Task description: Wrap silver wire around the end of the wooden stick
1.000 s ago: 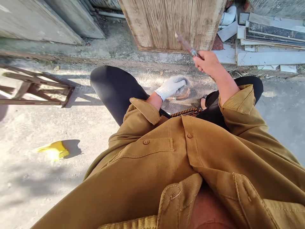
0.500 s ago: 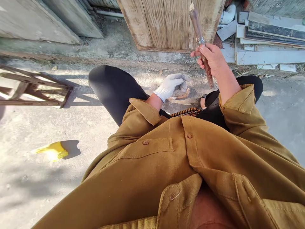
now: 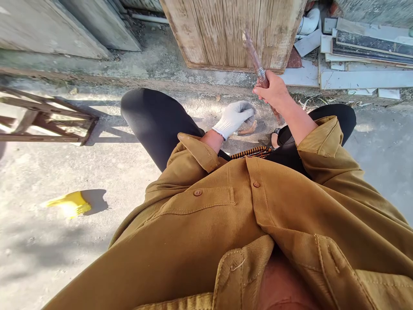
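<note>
In the head view my bare right hand is closed round a brown wooden stick, held tilted with its pale upper end pointing away from me. Coils of wire wrap the stick just above my thumb. My left hand wears a white knitted glove with grey fingers. Those fingers are curled closed near my knees, on the wire's thin loose end, which barely shows now. Beneath the glove, another piece of wood lies on the ground, partly hidden.
A wooden door panel leans ahead. Stacked boards and a white pipe are at right. A wooden stool or frame lies left, near a yellow object. An orange-and-black striped thing is between my legs.
My right hand and the stick have swung left and slightly lower, and its grip has turned. My gloved left hand has shifted slightly right, its fingers curled tighter.
</note>
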Demonstrator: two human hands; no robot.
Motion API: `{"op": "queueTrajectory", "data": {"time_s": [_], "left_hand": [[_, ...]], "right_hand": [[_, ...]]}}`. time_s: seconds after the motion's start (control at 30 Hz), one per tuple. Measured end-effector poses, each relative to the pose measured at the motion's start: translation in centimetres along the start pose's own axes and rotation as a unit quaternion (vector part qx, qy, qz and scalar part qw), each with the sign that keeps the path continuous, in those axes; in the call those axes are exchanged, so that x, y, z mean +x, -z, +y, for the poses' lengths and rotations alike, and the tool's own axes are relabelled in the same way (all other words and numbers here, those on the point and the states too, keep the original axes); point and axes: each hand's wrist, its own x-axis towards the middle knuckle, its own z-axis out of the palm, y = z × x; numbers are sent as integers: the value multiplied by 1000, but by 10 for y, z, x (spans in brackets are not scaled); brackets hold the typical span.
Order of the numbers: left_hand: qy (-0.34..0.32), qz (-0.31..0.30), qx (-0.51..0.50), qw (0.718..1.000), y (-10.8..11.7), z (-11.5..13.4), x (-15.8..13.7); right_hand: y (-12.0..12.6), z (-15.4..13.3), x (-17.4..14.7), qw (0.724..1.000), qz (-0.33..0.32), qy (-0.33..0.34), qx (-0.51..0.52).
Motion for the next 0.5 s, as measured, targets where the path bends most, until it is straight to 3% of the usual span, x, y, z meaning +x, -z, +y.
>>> {"op": "queueTrajectory", "data": {"time_s": [0.27,0.4,0.5], "left_hand": [[18,-14,-22,999,1,9,-5],[32,13,64,997,6,9,-6],[17,20,131,991,7,10,-8]], "right_hand": [[-2,1,5,998,-49,6,43],[5,4,1,998,-45,49,4],[7,2,-6,990,-96,72,-72]]}}
